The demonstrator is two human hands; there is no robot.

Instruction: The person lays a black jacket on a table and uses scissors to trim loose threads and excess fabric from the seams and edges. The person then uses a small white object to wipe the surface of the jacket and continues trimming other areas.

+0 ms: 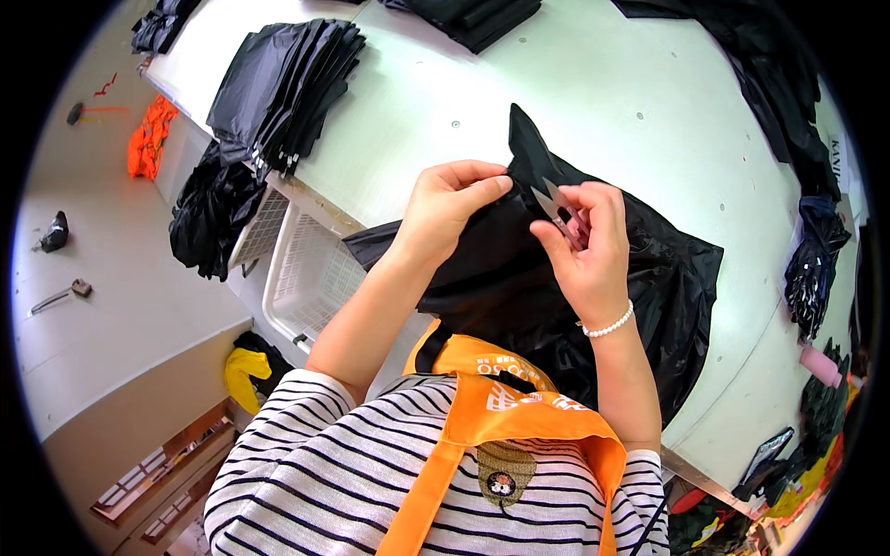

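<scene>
A shiny black garment (519, 269) lies spread over the table edge in front of me and hangs down toward my lap. With thumb and forefinger, my left hand (447, 206) pinches its edge, close to a pointed flap (527, 139) that sticks up, perhaps part of a collar. My right hand (593, 243) is closed around small thread snips (556, 206). Their pointed blades are spread apart, tips up against the fabric just right of my left fingertips. My right palm and fingers partly hide the snips' handle.
A stack of folded black garments (283, 88) stands at the left table edge, another black pile (473, 18) at the far side. A white plastic basket (311, 269) sits below the edge at left. Black cloth (774, 93) lines the right side. A pink cylinder (820, 366) lies at far right.
</scene>
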